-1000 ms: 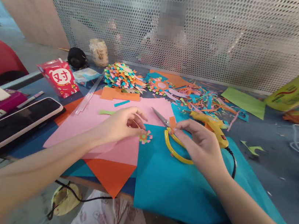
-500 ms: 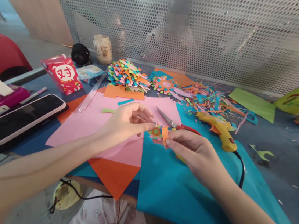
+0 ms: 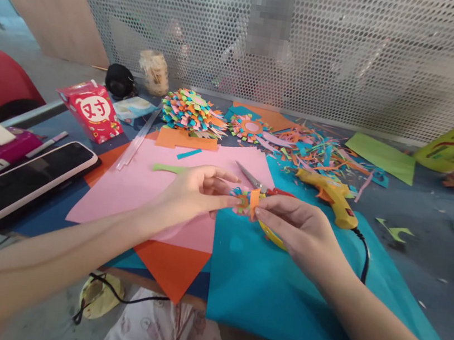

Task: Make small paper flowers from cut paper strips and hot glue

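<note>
Between the thumb and fingers of my left hand (image 3: 202,192) is a small paper flower (image 3: 242,200) with a green and orange centre and fringed, multicoloured petals. My right hand (image 3: 288,218) pinches an orange paper strip (image 3: 254,203) upright against the flower's right side. Scissors (image 3: 249,174) with red handles lie behind my hands, their handles partly covered by my right hand. A yellow curved thing (image 3: 272,236) shows under the right fingers. Pink paper (image 3: 111,210) lies below my left hand, and blue paper (image 3: 268,294) below my right.
A yellow glue gun (image 3: 328,198) with a black cord rests at the right. Behind are a large fringed paper ball (image 3: 192,113), a fringed flower (image 3: 250,128) and paper scraps (image 3: 318,152). A phone (image 3: 31,179), a red packet (image 3: 94,112) and clear glue sticks (image 3: 135,146) lie left.
The orange strip has come closer to the flower and now overlaps its right edge. My left hand has shifted slightly right and down with the flower.
</note>
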The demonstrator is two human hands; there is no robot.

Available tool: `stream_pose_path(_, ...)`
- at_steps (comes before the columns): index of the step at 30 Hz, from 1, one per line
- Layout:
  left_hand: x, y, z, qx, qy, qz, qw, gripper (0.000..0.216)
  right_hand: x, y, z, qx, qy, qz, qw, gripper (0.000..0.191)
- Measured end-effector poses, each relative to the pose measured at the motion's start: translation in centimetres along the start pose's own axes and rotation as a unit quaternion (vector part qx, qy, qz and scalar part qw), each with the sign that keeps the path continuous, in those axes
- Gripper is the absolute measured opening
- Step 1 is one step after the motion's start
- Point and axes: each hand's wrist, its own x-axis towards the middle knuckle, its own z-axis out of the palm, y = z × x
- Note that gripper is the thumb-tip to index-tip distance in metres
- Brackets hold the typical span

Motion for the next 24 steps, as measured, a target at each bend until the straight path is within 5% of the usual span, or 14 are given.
stream_pose_path(8, 0.0, 0.8, -0.5, -0.149, 0.067, 0.029, 0.986, 0.025, 0.2, -0.6, -0.3, -0.028, 0.042, -0.027, 0.998, 0.021)
stream_pose_path(24, -0.6, 0.6, 0.0, -0.036, 0.039, 0.108, 0.993, 0.03, -0.5, -0.7, 0.9, -0.084, -0.02, -0.032, 0.996, 0.01)
